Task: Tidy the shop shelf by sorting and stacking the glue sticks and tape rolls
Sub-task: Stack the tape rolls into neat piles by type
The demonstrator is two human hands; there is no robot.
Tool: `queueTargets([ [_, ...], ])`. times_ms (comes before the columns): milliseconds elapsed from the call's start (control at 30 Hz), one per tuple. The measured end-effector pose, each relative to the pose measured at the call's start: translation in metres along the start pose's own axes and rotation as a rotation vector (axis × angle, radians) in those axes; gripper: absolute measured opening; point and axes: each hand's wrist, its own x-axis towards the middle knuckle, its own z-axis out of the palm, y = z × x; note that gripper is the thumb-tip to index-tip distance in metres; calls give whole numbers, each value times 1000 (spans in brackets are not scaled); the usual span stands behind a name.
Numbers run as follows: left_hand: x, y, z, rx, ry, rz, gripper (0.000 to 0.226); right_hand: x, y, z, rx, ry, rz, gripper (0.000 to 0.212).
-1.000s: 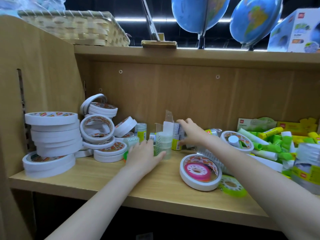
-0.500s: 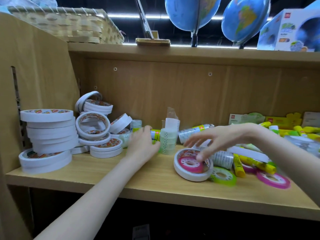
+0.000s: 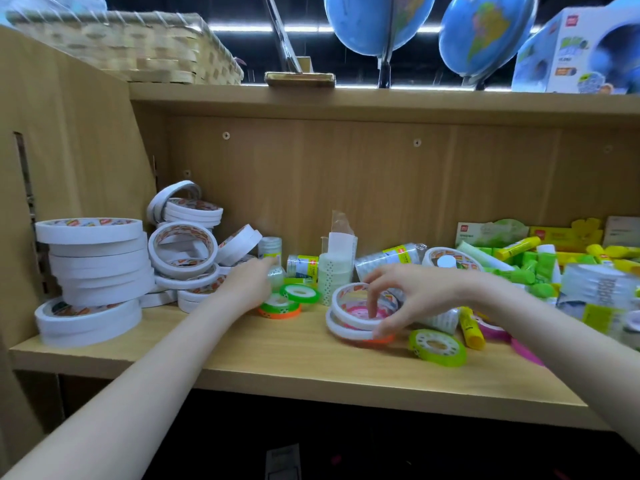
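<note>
Right hand (image 3: 412, 299), frame centre: fingers curled, pinching the white tape ring (image 3: 360, 306) lying on the wooden shelf (image 3: 311, 355). Left hand (image 3: 247, 287) reaches among small rolls left of centre; grip unclear, blurred. White tape stack (image 3: 93, 265) at left, glue sticks (image 3: 540, 265) piled right. Wicker basket (image 3: 131, 46) upper left, contents hidden.

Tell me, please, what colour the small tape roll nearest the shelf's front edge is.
Bright green tape roll, with a white core; the head view shows it.
</note>
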Motion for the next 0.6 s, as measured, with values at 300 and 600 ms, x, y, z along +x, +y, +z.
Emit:
queueTargets([
  [300, 9, -3, -14, -318, 212, -22, 29, 14, 3, 18, -65, 126, -15, 31],
  [600, 32, 24, -17, -53, -6, 169, 38, 15, 9, 22, 6, 144, -25, 32],
])
